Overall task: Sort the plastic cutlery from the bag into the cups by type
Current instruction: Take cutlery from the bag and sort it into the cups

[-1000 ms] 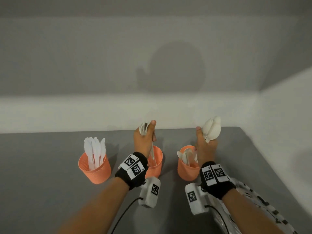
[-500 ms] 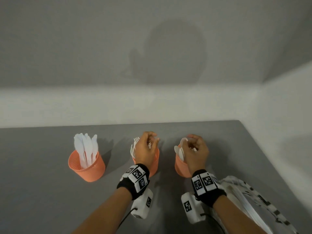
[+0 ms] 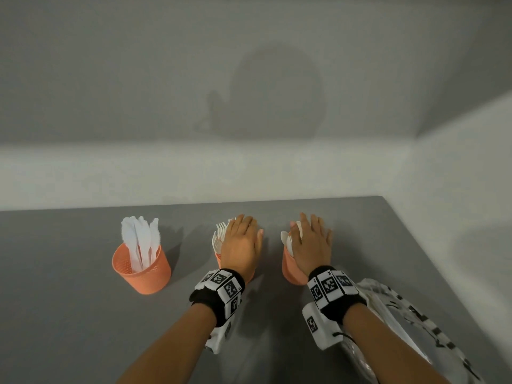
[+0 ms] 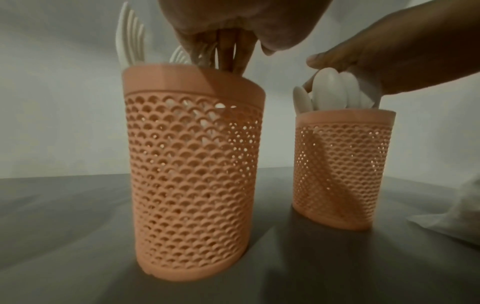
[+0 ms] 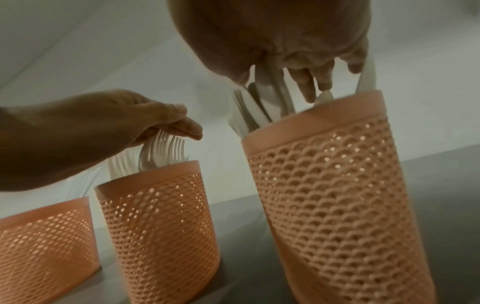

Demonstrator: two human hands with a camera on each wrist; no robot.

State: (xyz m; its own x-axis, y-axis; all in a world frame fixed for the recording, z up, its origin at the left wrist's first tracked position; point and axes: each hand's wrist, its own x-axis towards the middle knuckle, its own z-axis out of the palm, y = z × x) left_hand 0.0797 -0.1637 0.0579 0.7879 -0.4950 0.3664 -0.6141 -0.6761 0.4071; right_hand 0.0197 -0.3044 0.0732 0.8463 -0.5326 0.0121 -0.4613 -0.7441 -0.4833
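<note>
Over cups (image 3: 293, 268), both hands (image 3: 240, 245) flat

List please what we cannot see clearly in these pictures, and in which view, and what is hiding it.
- Head view: the left hand covers the middle cup, so most forks are hidden.
- Head view: the right hand hides most spoons.
- Head view: the bag is cut off by the frame edge and the right forearm; any contents cannot be told.
- Right wrist view: the knife cup is cut off at the left edge.
</note>
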